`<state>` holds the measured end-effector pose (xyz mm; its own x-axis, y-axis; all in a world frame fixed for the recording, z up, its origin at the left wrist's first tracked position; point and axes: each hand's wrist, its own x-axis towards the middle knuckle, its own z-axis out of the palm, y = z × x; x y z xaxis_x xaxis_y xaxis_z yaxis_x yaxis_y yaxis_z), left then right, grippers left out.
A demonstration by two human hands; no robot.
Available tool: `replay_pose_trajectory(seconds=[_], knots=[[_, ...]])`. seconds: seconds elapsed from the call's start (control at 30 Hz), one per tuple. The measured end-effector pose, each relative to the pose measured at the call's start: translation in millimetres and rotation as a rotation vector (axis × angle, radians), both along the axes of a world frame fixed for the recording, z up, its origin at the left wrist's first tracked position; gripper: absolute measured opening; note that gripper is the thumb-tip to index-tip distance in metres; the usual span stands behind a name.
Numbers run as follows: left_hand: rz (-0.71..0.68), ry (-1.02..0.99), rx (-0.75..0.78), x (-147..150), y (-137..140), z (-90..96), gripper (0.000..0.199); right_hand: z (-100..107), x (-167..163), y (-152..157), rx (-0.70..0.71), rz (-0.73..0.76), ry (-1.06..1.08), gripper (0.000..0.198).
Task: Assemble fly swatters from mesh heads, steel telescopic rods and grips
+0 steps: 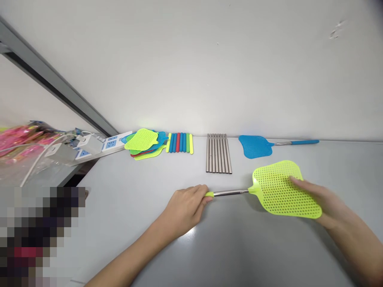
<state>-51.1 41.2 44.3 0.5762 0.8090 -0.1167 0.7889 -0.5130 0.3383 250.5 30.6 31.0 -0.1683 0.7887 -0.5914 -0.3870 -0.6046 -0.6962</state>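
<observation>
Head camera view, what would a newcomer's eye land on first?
Most likely the lime-green fly swatter, held between the left hand on its handle and the right hand on its mesh head. Beyond it, metal tubes lie side by side mid-picture, with a blue fly swatter to their right.

Grey work surface [239, 255]: extends under the left hand [187, 205] and the right hand [327, 203]. White wall [191, 71]: stands ahead of both hands, along the surface's far edge; bears a small scarred patch [337, 31], high beyond the right hand. Grey frame member [54, 77]: slopes, well left of the left hand. Beyond it: pale panel [24, 99], apparently another wall. Light reflection [188, 233]: just on the near side of the left hand.
</observation>
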Motion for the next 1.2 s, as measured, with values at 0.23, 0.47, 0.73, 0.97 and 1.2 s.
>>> replay_pose_trajectory(seconds=[0.23, 0.47, 0.73, 0.97, 1.2], knots=[[0.259, -0.148, -0.047, 3.9, -4.8, 0.4, 0.027, -7.2, -33.3, 1.0, 0.330, -0.108, 0.135, 0.040], [0.195, -0.022, -0.005, 24.5, -26.9, -1.8, 0.024, 19.3, -123.6, -2.5, 0.314, -0.092, 0.241, 0.016], [0.260, -0.146, -0.061, 31.9, -33.6, -1.5, 0.025, 41.4, -147.7, 26.4, 0.183, -0.411, 0.444, 0.046], [0.242, -0.622, -0.544, 26.0, -30.2, 2.1, 0.037, 40.6, -150.9, 17.6, 0.206, -0.353, 0.469, 0.045], [0.207, -1.072, -1.751, 15.1, -19.4, 3.4, 0.032, 40.4, -151.5, 15.2, 0.163, -0.269, 0.528, 0.045]])
